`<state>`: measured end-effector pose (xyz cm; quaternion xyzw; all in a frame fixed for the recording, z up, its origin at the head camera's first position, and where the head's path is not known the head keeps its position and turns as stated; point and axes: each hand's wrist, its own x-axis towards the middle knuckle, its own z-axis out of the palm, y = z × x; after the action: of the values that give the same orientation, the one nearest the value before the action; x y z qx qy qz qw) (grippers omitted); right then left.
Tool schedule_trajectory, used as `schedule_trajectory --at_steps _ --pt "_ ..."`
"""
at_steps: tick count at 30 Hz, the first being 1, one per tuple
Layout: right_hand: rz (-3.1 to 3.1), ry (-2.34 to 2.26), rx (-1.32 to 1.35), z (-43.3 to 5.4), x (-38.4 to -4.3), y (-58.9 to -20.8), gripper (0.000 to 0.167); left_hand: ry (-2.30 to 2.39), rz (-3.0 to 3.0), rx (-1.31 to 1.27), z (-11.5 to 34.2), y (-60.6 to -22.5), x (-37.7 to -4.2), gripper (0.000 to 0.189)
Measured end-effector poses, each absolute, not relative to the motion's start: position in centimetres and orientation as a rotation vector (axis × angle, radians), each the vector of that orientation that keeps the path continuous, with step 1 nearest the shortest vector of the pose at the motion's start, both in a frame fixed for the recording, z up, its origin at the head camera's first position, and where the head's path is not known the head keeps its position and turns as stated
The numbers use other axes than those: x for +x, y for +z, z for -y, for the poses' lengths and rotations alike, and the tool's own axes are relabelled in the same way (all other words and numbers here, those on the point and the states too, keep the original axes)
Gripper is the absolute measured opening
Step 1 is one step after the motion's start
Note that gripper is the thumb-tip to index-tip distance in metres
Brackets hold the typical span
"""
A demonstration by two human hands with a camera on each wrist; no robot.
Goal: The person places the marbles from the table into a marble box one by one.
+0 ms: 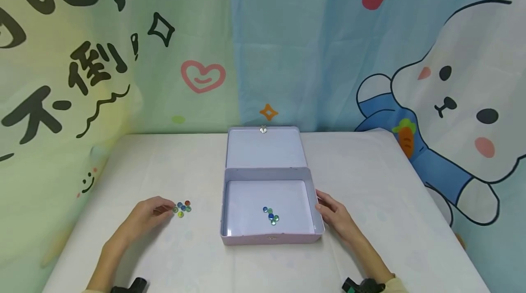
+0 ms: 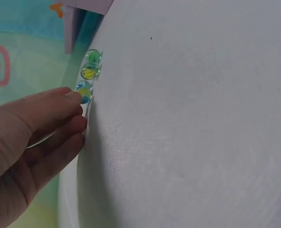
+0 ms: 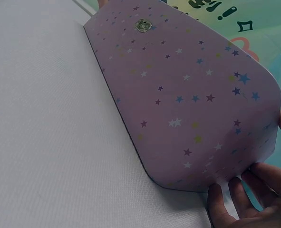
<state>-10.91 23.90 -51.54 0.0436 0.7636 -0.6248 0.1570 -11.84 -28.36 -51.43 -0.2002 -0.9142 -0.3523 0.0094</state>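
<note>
My left hand [image 1: 154, 211] is at the left of a small cluster of glass marbles [image 1: 188, 209] on the white table. In the left wrist view its fingertips are right at a blue-yellow marble [image 2: 85, 92], partly overlapping it, with yellow and green marbles [image 2: 90, 71] just beyond. My right hand [image 1: 334, 213] rests against the right wall of an open lilac box [image 1: 271, 240]. The right wrist view shows several fingertips [image 3: 216, 192] against its end wall and the thumb near the rim. Inside the box lie several blue and green marbles [image 1: 270, 216].
The lid [image 1: 265, 148] of the box is tilted back toward the curtain [image 1: 287, 55], with a metal clasp [image 1: 263, 129] at its top edge. The white table [image 1: 197, 265] stretches out around the box. Colored stars cover the box's outer wall [image 3: 178, 109].
</note>
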Motion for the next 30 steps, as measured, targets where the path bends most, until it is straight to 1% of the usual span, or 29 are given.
schedule_trajectory --at_steps 13,20,30 --pt "-2.183 -1.79 0.145 -23.7 -10.7 -51.8 0.057 -0.962 2.9 -0.581 27.9 -51.7 -11.7 0.016" --pt "-2.178 -1.798 0.119 -23.9 -10.7 -51.8 0.057 -0.885 2.961 -0.506 27.4 -51.5 -11.7 0.015" --pt "-2.184 -1.804 0.115 -24.0 -10.9 -51.8 0.058 -0.898 2.955 -0.472 27.3 -51.6 -11.7 0.015"
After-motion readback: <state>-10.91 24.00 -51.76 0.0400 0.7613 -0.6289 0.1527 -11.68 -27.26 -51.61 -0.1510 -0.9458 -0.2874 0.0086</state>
